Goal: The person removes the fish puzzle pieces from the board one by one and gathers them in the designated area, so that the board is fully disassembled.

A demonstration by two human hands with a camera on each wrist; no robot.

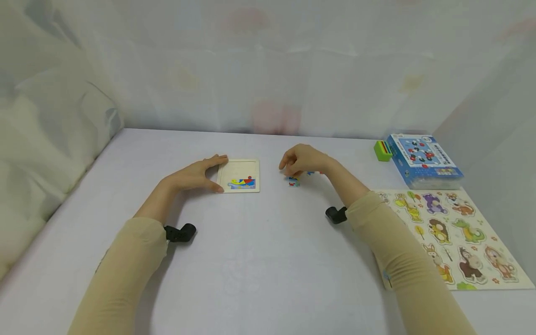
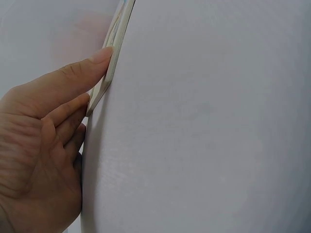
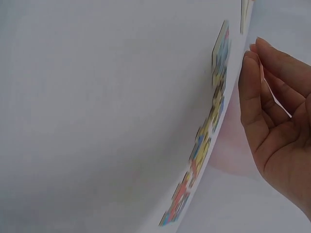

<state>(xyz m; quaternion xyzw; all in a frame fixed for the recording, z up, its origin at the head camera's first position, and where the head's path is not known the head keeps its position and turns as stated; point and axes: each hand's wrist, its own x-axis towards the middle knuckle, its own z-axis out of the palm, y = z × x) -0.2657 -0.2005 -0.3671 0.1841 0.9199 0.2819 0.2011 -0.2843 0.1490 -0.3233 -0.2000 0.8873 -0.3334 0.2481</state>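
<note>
A small pale wooden puzzle tray (image 1: 237, 169) lies flat on the table, with joined colourful jigsaw pieces (image 1: 243, 183) along its near edge. My left hand (image 1: 191, 176) holds the tray's left side, thumb at the near corner and fingers at the far corner. In the left wrist view, the thumb (image 2: 100, 56) presses on the tray's edge. To the right, my right hand (image 1: 306, 159) hovers over loose jigsaw pieces (image 1: 294, 182), fingers loosely bent. From the right wrist, nothing shows between its fingertips, and several pieces (image 3: 198, 153) lie in a row below, partly hidden in the head view.
At the right lies a large animal puzzle board (image 1: 454, 246), partly under the right sleeve. Behind it stands a blue box (image 1: 429, 160), beside a small green block-shaped thing (image 1: 383, 150). White cloth hangs behind the table and along its left side.
</note>
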